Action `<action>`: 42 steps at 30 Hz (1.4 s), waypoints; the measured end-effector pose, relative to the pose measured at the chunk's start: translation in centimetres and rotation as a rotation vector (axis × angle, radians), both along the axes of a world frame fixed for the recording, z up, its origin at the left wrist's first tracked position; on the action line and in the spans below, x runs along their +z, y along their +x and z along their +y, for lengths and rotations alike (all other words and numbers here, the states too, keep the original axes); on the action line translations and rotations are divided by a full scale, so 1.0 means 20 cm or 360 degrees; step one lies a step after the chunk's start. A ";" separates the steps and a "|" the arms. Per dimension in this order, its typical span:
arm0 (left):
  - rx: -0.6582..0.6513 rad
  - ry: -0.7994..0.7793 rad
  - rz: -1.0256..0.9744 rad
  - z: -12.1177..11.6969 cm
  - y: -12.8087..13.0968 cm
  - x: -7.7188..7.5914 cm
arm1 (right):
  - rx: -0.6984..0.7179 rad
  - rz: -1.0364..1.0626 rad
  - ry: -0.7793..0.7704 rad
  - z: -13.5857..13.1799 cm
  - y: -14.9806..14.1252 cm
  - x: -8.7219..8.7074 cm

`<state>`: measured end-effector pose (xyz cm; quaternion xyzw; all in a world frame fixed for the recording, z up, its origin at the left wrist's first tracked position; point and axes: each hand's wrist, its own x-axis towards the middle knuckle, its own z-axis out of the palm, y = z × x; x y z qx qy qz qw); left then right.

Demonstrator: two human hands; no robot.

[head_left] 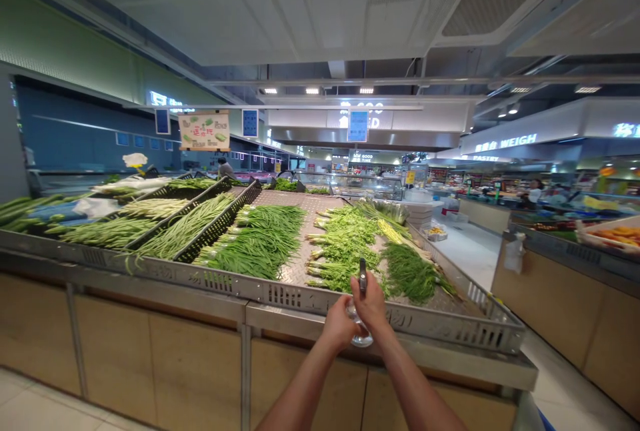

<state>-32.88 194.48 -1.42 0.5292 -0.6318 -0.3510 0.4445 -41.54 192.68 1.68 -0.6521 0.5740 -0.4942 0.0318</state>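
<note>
I hold a clear bottle [363,340] with a dark spray head [363,272] before the near metal edge [280,296] of a vegetable stand [195,358]. My left hand [340,323] wraps the bottle's left side, and my right hand [372,299] grips its top. Beyond my hands lie leafy, pale-stemmed bunches [345,238]; to their right is a heap of feathery greens [410,272], and to their left, across a bare strip of tray [295,272], long green stalks [260,238]. Further left, a black divider [219,221] borders long beans [187,224]. A poster [204,131] hangs far left; a lit WEIGH sign [519,140] shows far right.
</note>
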 end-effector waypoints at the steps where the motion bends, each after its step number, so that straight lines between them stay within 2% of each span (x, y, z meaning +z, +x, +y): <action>1: 0.0011 0.0002 -0.0001 0.00 0.00 0.00 | -0.0006 0.0009 0.0006 0.00 0.00 0.00; 10: 0.0041 -0.0007 -0.0013 0.02 0.03 0.00 | 0.0106 -0.0024 -0.0100 -0.01 0.03 -0.02; 17: 0.0084 -0.0038 -0.0072 0.04 0.03 0.06 | 0.0139 -0.0092 -0.0187 0.00 0.03 0.02; 21: 0.0087 -0.0038 -0.0107 0.05 0.02 0.10 | 0.0058 -0.0124 -0.0206 0.02 0.02 0.06; 29: 0.0072 -0.0047 -0.0121 0.04 -0.02 0.13 | -0.0095 -0.0075 -0.0058 0.03 -0.01 0.11; 42: 0.0093 -0.0054 -0.0043 0.03 -0.02 0.16 | 0.0086 -0.0128 -0.0196 -0.01 -0.01 0.13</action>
